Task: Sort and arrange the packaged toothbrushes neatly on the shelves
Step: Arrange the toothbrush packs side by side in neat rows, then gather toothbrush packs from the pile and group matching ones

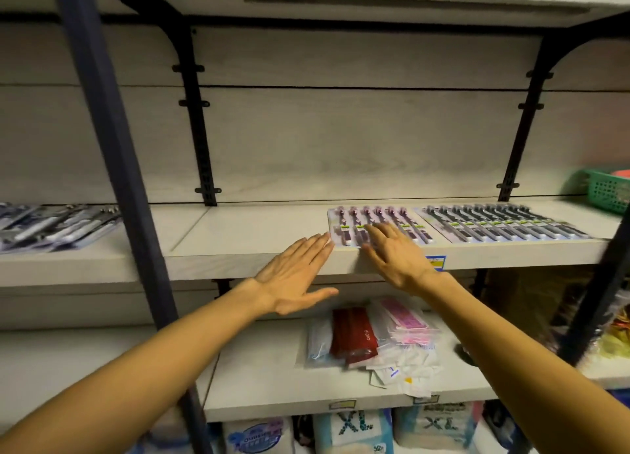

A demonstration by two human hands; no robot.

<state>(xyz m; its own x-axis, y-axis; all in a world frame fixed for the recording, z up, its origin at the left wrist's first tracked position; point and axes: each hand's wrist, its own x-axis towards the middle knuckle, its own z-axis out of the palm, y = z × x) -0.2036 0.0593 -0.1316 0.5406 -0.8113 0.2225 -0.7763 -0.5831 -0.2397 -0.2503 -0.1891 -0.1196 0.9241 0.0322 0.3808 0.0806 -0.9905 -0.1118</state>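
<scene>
While both hands lie flat with straight fingers, the left hand (296, 272) nudges the edge of the purple toothbrush packs (378, 226) and the right hand (395, 255) presses them down, likely squaring the row on the middle shelf (245, 238).

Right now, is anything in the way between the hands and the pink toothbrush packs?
Nothing visible is. The right hand already lies flat on the row of pink packaged toothbrushes, and the left hand has its straight fingers at the row's left edge, on the pale wooden shelf.
</scene>
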